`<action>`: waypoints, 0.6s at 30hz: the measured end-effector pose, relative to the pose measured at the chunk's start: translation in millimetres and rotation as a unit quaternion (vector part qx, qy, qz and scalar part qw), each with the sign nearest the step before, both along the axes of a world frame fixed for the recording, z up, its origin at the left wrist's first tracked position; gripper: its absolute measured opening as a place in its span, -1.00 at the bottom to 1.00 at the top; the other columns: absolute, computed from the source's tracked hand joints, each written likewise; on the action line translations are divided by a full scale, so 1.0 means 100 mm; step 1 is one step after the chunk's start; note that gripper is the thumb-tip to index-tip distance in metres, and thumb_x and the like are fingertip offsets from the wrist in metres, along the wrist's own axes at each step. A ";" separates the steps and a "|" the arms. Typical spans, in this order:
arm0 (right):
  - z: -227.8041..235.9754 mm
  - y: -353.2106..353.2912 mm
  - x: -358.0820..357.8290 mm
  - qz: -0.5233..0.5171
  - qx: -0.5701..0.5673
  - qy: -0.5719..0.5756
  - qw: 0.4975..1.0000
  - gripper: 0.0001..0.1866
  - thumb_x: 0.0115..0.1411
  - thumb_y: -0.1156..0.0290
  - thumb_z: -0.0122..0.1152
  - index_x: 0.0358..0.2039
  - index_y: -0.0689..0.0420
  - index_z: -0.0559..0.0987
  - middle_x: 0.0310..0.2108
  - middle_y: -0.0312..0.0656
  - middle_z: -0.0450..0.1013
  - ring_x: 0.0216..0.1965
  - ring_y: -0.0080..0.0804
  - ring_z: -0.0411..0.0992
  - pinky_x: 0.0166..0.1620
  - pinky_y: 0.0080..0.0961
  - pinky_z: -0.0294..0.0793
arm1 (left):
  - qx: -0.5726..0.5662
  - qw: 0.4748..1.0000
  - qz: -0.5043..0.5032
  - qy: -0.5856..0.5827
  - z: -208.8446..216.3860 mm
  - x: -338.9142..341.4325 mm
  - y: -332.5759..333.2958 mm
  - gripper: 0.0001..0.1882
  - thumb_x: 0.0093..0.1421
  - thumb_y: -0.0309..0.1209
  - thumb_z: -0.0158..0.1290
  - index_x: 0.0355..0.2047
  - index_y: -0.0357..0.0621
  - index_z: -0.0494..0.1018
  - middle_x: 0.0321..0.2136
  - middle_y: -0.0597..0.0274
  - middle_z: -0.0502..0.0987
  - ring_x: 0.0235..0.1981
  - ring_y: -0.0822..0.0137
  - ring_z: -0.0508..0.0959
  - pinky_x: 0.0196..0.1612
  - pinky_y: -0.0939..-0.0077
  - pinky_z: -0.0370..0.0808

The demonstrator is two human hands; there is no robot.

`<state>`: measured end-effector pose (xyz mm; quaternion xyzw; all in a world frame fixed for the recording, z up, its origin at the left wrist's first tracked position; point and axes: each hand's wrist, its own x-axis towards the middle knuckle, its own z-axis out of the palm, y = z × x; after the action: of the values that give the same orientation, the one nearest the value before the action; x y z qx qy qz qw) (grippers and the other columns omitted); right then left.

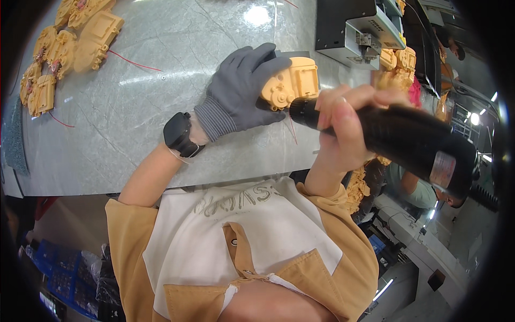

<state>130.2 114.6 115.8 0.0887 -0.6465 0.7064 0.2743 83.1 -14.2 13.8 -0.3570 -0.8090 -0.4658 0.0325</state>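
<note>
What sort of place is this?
Likely a factory assembly workshop: a black handheld power tool, a yellow housing in the gloved left hand, and similar housings grouped on the worktop.

The gloved left hand [236, 88] is cupped, the bare right hand [346, 126] curled.

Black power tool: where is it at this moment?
The black power tool is right of centre in the head view, gripped by the right hand, its front end beside the yellow housing held in the left hand.
</note>
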 end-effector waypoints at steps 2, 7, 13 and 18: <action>-0.02 0.02 0.02 0.008 0.024 -0.004 1.000 -0.51 -0.10 0.75 0.19 -0.21 0.17 0.17 -0.68 -0.22 0.38 -0.66 -0.56 0.32 -0.51 -0.64 0.36 | -0.002 1.000 -0.002 -0.004 0.00 0.00 0.00 -0.09 -0.29 -0.07 0.33 0.11 0.04 0.20 0.07 0.01 0.24 0.08 0.02 0.28 0.11 0.17 0.25; -0.02 0.00 -0.02 0.003 0.071 -0.024 0.997 -0.50 -0.12 0.75 0.23 -0.25 0.13 0.17 -0.65 -0.22 0.39 -0.66 -0.55 0.31 -0.49 -0.59 0.38 | -0.009 1.000 -0.004 -0.011 -0.02 -0.01 -0.01 -0.09 -0.28 -0.02 0.31 0.10 0.04 0.20 0.08 0.00 0.24 0.08 0.02 0.28 0.11 0.16 0.25; -0.02 0.03 -0.04 0.022 0.040 -0.019 0.999 -0.47 -0.10 0.74 0.22 -0.18 0.12 0.17 -0.65 -0.24 0.37 -0.66 -0.53 0.31 -0.50 -0.59 0.37 | -0.004 1.000 0.003 0.000 -0.01 -0.02 0.01 -0.11 -0.26 -0.01 0.30 0.09 0.03 0.21 0.07 0.00 0.24 0.05 0.03 0.31 0.10 0.16 0.26; 0.00 0.02 -0.01 0.063 0.030 -0.045 0.997 -0.41 -0.03 0.69 0.17 -0.03 0.07 0.13 -0.66 -0.25 0.32 -0.68 -0.48 0.28 -0.49 -0.47 0.38 | 0.001 1.000 0.012 0.015 -0.07 -0.02 0.01 -0.12 -0.28 -0.07 0.31 0.08 0.03 0.22 0.06 0.01 0.25 0.00 0.02 0.34 0.10 0.17 0.27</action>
<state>129.6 116.1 115.8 0.1059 -0.6720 0.7059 0.1973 81.0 -13.6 6.5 -0.3540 -0.8125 -0.4604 0.0507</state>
